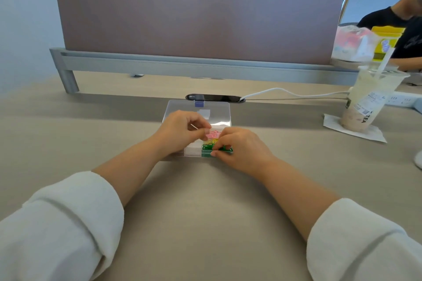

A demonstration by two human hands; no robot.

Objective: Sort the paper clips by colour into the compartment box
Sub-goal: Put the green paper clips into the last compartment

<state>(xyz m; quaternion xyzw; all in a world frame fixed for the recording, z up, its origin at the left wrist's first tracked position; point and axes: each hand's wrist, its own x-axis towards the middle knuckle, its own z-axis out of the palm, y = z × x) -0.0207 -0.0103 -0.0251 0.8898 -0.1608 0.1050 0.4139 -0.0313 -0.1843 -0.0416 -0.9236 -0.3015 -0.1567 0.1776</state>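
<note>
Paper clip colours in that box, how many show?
3: pink clips farthest, yellow clips in the middle, green clips nearest, in the box's right column. The left hand and right hand may hide others.

Only readable word: "TEA", dark capitals running sideways low on the plastic cup [368,100] at right. The white label [371,102] on the cup carried small print and a square code, too small to read. The blue mark on the yellow packet [386,41] was blurred and illegible.
</note>
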